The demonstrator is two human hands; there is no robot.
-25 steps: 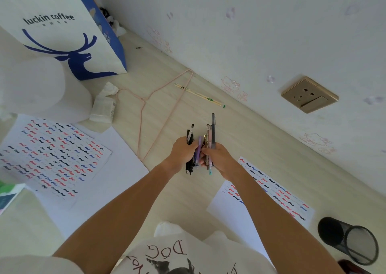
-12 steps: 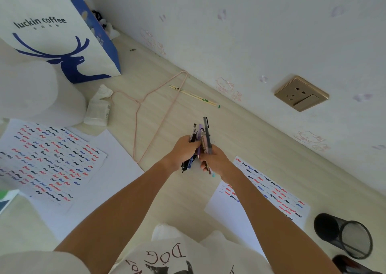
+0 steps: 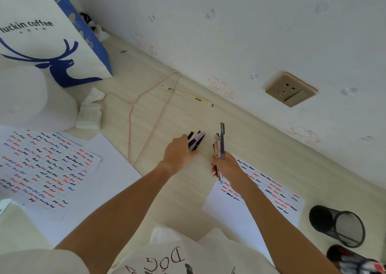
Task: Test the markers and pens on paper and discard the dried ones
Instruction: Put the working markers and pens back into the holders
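pens (image 3: 196, 141) in left hand (image 3: 177, 154)

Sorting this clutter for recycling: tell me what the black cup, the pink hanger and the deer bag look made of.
Black cup: metal mesh, apparently; a fine see-through grid shows at its mouth, matte.
Pink hanger: thin bent wire, probably coated, given the even pale pink.
Deer bag: paper, seemingly; stiff flat printed panels with creased edges.

Matt pale wood-grain desk (image 3: 261, 148); smooth white paper sheets (image 3: 117, 181); black metal mesh cup (image 3: 338, 225); glossy brass-coloured socket (image 3: 291, 89); glossy plastic pens (image 3: 221, 142); paper bag (image 3: 41, 33).
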